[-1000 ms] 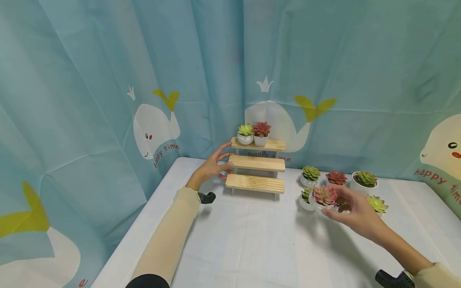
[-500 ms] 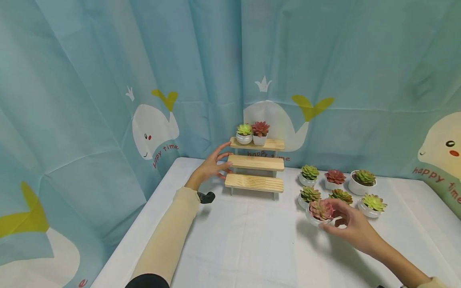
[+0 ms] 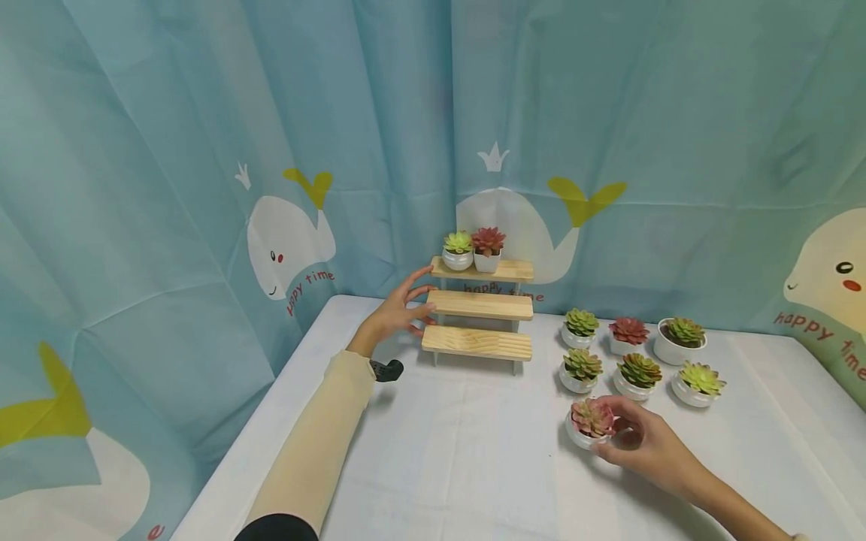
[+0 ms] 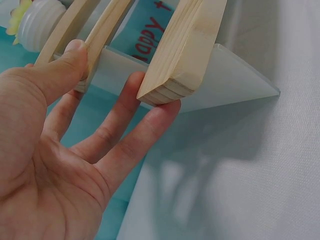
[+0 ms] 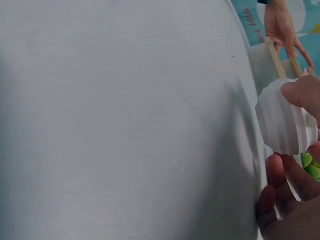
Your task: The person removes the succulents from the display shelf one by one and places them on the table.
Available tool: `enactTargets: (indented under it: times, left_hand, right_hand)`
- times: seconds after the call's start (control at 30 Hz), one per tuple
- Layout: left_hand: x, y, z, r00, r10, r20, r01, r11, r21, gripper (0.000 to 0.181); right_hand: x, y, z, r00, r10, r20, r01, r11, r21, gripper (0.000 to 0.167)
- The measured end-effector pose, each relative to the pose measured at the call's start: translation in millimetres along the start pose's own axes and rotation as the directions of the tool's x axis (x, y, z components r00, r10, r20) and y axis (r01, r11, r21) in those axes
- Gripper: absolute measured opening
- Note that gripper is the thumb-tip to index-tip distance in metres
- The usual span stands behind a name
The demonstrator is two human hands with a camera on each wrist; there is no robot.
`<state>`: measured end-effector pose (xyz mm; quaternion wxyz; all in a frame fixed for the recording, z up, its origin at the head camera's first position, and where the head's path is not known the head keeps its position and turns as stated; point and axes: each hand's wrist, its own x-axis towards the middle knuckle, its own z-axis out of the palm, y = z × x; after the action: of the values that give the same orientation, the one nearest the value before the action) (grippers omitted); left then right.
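Observation:
My left hand (image 3: 395, 314) steadies the left end of a three-tier wooden display stand (image 3: 479, 343). In the left wrist view its thumb (image 4: 75, 60) presses the middle board with a finger behind it, and two fingertips touch the lowest board. Two potted succulents, one green (image 3: 458, 248) and one red (image 3: 488, 248), stand side by side on the top board. At the right, my right hand (image 3: 649, 443) pinches the white pot of a pink succulent (image 3: 591, 419) between thumb and fingers. The white pot (image 5: 285, 117) shows tilted in the right wrist view; I cannot tell whether it touches the table.
Several succulents in white pots, including a red one (image 3: 629, 330) and a green one (image 3: 702, 379), stand in two rows behind my right hand. A white cloth (image 3: 473, 466) covers the table. Behind it hangs a blue whale-print curtain (image 3: 406, 113).
My right hand has brought the pink succulent toward me, away from the other pots, and lower. The pots behind it now show fully. The left hand keeps its place at the stand.

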<state>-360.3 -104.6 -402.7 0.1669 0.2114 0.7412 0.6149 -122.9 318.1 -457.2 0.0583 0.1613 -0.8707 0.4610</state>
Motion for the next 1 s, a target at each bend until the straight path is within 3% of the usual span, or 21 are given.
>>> enactTargets:
  times: [0.27, 0.57, 1.0]
  left_hand:
    - [1.4, 0.8, 0.1, 1.000, -0.013, -0.009, 0.013, 1.000, -0.008, 0.077]
    - [1.3, 0.0, 0.7, 1.000, -0.019, -0.023, 0.019, 1.000, -0.017, 0.077]
    - [1.0, -1.6, 0.4, 1.000, -0.013, -0.013, 0.012, 1.000, -0.020, 0.078]
  right_hand:
    - [-5.2, 2.9, 4.0, 1.000, -0.011, 0.014, 0.011, 0.999, -0.054, 0.055]
    - [-5.2, 6.0, 4.6, 0.999, -0.033, 0.021, 0.034, 0.998, -0.047, 0.056]
    - [-3.7, 6.1, 4.3, 0.999, 0.000, 0.040, 0.002, 0.999, -0.049, 0.058]
